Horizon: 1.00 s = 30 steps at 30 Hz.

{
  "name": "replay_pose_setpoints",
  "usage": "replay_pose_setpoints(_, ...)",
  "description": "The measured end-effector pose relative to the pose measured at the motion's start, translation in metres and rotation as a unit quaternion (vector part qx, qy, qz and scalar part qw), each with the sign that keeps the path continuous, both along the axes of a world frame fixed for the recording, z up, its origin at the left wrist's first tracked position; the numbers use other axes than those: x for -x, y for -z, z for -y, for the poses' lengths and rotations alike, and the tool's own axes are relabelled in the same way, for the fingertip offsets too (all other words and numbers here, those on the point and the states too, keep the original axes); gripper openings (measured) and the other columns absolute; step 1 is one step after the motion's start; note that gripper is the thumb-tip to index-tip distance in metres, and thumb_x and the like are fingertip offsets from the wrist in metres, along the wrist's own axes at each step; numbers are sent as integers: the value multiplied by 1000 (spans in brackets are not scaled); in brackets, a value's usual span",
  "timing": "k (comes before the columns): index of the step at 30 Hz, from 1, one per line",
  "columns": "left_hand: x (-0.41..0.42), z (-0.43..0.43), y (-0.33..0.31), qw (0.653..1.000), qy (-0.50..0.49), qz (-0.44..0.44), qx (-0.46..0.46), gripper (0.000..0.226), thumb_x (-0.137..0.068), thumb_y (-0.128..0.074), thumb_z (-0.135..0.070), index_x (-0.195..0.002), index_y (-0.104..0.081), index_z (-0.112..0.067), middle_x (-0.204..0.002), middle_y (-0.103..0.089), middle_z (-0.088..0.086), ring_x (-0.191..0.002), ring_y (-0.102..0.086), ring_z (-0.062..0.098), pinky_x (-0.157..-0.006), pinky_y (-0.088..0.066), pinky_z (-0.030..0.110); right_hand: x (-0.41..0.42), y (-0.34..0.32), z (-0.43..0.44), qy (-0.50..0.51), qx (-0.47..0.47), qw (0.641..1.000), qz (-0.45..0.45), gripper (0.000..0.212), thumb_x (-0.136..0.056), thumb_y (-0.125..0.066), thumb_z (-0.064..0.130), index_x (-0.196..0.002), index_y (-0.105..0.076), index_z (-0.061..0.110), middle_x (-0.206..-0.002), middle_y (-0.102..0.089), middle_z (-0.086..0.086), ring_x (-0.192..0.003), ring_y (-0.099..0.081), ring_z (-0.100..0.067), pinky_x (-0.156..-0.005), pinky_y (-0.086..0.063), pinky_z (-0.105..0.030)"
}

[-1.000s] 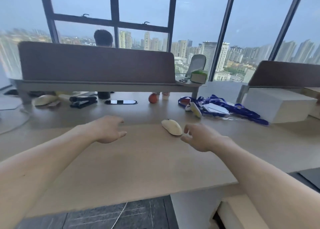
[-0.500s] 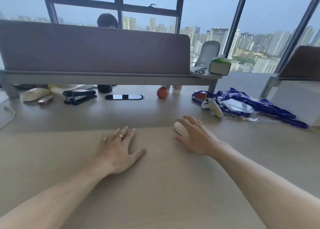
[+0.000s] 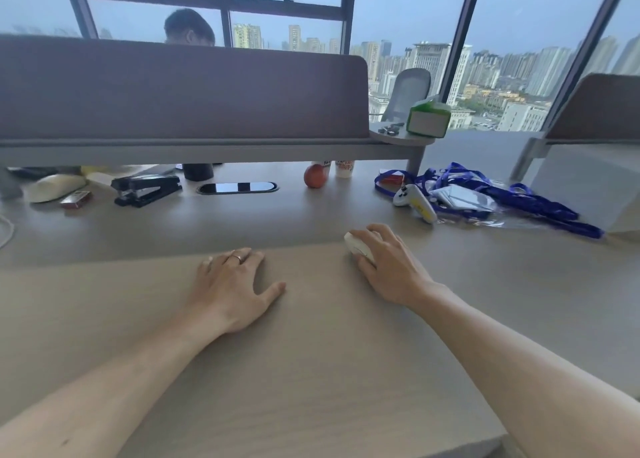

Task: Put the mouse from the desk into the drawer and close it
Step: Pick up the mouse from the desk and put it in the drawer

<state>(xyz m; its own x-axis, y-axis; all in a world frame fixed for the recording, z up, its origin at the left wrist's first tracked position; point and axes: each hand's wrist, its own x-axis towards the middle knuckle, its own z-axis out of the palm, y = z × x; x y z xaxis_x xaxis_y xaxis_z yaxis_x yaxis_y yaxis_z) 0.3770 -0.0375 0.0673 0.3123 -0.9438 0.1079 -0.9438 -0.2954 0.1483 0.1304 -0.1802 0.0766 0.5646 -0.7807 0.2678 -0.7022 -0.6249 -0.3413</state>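
Note:
A cream-white mouse (image 3: 355, 244) lies on the light wooden desk (image 3: 311, 371), right of centre. My right hand (image 3: 391, 267) rests on top of it, fingers curled round its body, so only the mouse's left front part shows. My left hand (image 3: 232, 284) lies flat on the desk to the left, palm down, fingers spread, a ring on one finger, holding nothing. No drawer is in view.
Along the back, under the grey partition (image 3: 180, 90): a second pale mouse (image 3: 55, 187), a black stapler (image 3: 147, 189), a cable grommet (image 3: 237, 187), an orange fruit (image 3: 315, 176), a white game controller (image 3: 415, 199) and blue lanyards (image 3: 502, 201). A person sits behind the partition.
My right hand has moved forward onto the mouse and closed round it. My left hand has dropped flat onto the desk. The camera has leaned in closer to the desk.

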Motion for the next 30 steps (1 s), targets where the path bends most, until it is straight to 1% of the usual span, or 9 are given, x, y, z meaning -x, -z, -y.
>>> replay_pose_setpoints(3,17,-1,-17,1000,29,-4,3,72,-83,-47,-70,-140,-50,-26,-146,-51,-1,-132,-48,22,-106,-39,39,27,-11,-17,16,4,1000,3,46,-97,-51,33,-142,-45,34,-146,-39,0,-131,-45,-26,-104,-44,-41)
replay_pose_setpoints(6,48,-1,-35,998,60,-27,4,70,-83,-53,-67,-139,-52,-25,-141,-55,-1,-127,-53,22,-101,-44,36,65,-24,-38,37,6,999,7,45,-97,-51,34,-142,-45,35,-145,-39,0,-130,-46,-27,-102,-46,-43)
replay_pose_setpoints(10,107,-8,-50,991,130,-40,-3,69,-82,-56,-66,-138,-52,-26,-141,-56,2,-128,-53,23,-103,-44,36,133,-38,-77,75,12,997,3,44,-97,-52,33,-140,-48,34,-144,-41,-1,-125,-51,-28,-102,-45,-42)
replay_pose_setpoints(14,176,-17,-54,974,213,-72,17,70,-81,-63,-61,-134,-56,-17,-138,-57,11,-127,-51,28,-105,-40,37,216,-47,-119,133,17,991,-2,44,-93,-52,35,-137,-49,34,-141,-44,-4,-120,-54,-32,-102,-46,-47)
replay_pose_setpoints(18,242,-32,-58,964,264,-44,-2,67,-83,-58,-63,-138,-51,-25,-143,-53,5,-130,-49,25,-105,-41,39,297,-45,-162,183,25,983,7,43,-92,-53,33,-135,-52,31,-133,-49,-5,-116,-56,-29,-100,-46,-44)
replay_pose_setpoints(21,287,-41,-50,952,301,-54,-3,68,-84,-59,-61,-138,-52,-22,-141,-55,7,-129,-50,26,-105,-40,37,345,-39,-193,225,24,974,2,41,-94,-51,30,-135,-52,29,-132,-50,-4,-114,-57,-27,-99,-47,-41)
replay_pose_setpoints(24,322,-48,-37,941,332,-63,-6,68,-81,-58,-64,-135,-55,-23,-135,-59,9,-124,-54,28,-103,-43,38,379,-30,-216,260,19,965,-6,43,-94,-52,26,-137,-52,25,-136,-48,-4,-117,-55,-26,-100,-46,-38)
replay_pose_setpoints(27,346,-54,-22,925,373,-69,-12,65,-82,-57,-61,-135,-54,-23,-131,-60,6,-120,-55,26,-100,-45,40,398,-17,-228,278,5,960,-15,45,-95,-52,29,-139,-51,25,-140,-45,-4,-121,-53,-28,-102,-44,-38)
replay_pose_setpoints(30,363,-60,-7,917,398,-42,-11,65,-84,-55,-61,-139,-50,-26,-135,-58,1,-124,-52,22,-104,-41,38,405,0,-234,290,-17,957,-9,46,-96,-51,34,-141,-49,28,-143,-42,-2,-126,-50,-26,-104,-42,-36)
